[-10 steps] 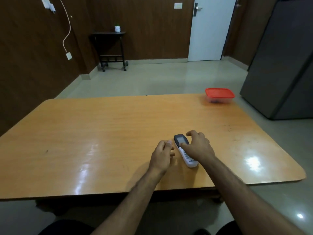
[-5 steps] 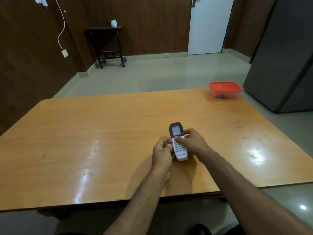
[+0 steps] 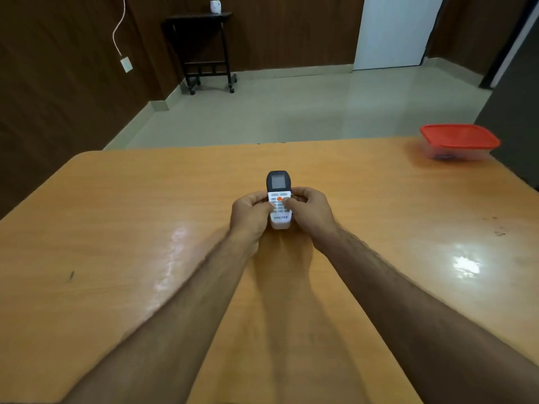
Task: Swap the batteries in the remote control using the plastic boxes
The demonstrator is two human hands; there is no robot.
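I hold the remote control [image 3: 279, 199] between both hands above the middle of the tabletop [image 3: 116, 228], keypad up toward me. Its long axis runs from 6 o'clock to 12 o'clock, the white brand end nearest me and the dark screen end pointing away. My left hand [image 3: 250, 212] cups its left edge and my right hand [image 3: 310, 209] its right edge, so neither is nearer; the fingers of both curl round the sides and underneath, with the thumbs pressed on the buttons. I cannot tell whether the remote rests on the tabletop or is lifted clear of it. The body is white with grey keys and one orange button, capped by a black top with a pale blank display. The battery cover, I judge, sits on the back, out of sight, so the remote has to be rolled over along that long axis before anything can slide open. The plastic box [image 3: 458, 142] with the red lid sits well apart at about 2 o'clock, near the far right edge, closer to my right hand.
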